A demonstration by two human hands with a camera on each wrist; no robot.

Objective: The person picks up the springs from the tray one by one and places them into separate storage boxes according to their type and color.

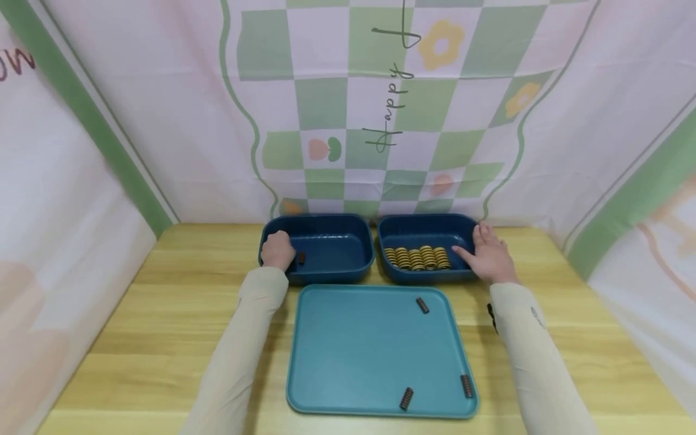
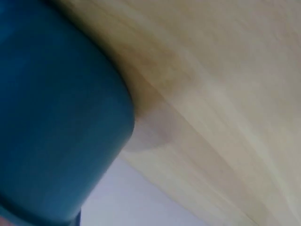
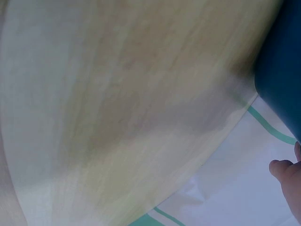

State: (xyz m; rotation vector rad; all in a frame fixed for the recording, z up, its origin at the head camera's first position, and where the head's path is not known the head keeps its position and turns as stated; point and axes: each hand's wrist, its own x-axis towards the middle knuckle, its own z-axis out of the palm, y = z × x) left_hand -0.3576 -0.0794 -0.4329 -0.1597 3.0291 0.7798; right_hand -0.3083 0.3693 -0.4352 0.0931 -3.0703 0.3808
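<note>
My left hand (image 1: 278, 251) reaches over the left end of a dark blue bin (image 1: 331, 277), fingers curled down; I cannot tell whether they hold anything. Beside its fingertips in that bin lies a small dark brown piece (image 1: 301, 258). Fingers spread, my right hand (image 1: 492, 257) rests on the right end of a second blue bin (image 1: 429, 277), its thumb reaching over the inside. Several yellow-and-black ridged rolls (image 1: 416, 260) stand in a row there. In the left wrist view, the outer wall of the left bin (image 2: 61, 108) fills the left side.
A teal tray (image 1: 370, 350) lies in front of the bins. On it are three dark ridged pieces: one at the upper right (image 1: 422, 305), one at the right edge (image 1: 466, 386), one near the front (image 1: 406, 399). A patterned cloth (image 1: 375, 103) hangs behind the wooden table (image 1: 190, 308).
</note>
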